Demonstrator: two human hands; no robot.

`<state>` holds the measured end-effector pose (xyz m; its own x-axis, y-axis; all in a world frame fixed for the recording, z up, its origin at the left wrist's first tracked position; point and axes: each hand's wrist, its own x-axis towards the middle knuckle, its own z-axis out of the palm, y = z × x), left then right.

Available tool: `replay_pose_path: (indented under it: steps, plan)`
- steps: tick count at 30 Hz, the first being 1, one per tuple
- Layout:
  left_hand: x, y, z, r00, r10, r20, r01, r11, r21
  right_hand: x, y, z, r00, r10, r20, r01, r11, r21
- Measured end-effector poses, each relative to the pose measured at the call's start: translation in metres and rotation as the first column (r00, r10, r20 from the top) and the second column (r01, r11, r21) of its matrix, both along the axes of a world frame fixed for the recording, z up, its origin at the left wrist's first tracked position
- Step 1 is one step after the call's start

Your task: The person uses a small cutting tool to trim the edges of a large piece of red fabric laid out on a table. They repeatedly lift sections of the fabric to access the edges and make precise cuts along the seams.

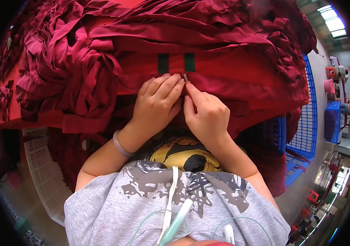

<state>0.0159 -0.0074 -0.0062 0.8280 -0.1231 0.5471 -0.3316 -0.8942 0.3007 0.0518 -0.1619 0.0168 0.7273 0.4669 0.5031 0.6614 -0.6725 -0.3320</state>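
Fingers of my left hand lie stretched out on a dark red strip of cloth along the near part of a red-covered table. Beside it, my right hand is closed around a small seam ripper with a reddish handle and a thin metal point. That point is at the cloth, right by my left fingertips. Just beyond the hands, two dark green strips mark the red surface.
Heaped dark red cloth covers the table's left side and far edge. A white plastic basket with red cloth stands below left. Blue plastic crates stand at the right. A yellow patterned item lies at my lap.
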Motion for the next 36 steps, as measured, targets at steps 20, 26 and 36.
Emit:
replay_pose_path:
  steps: [20, 26, 36]
  plan:
    - [-0.005, 0.002, -0.005, 0.999, 0.007, 0.034, 0.0, 0.974, -0.225, -0.009, -0.027, 0.03, 0.988, 0.014, -0.154, -0.018, 1.0, -0.022]
    - [-0.009, 0.009, 0.006, 0.998, 0.063, 0.018, -0.063, 0.998, -0.004, -0.012, -0.013, 0.018, 0.988, 0.123, -0.091, -0.132, 0.986, -0.099]
    - [0.0, 0.01, 0.004, 0.999, 0.031, 0.037, -0.034, 0.995, 0.09, -0.007, -0.003, 0.015, 0.991, 0.095, -0.092, -0.104, 0.989, -0.103]
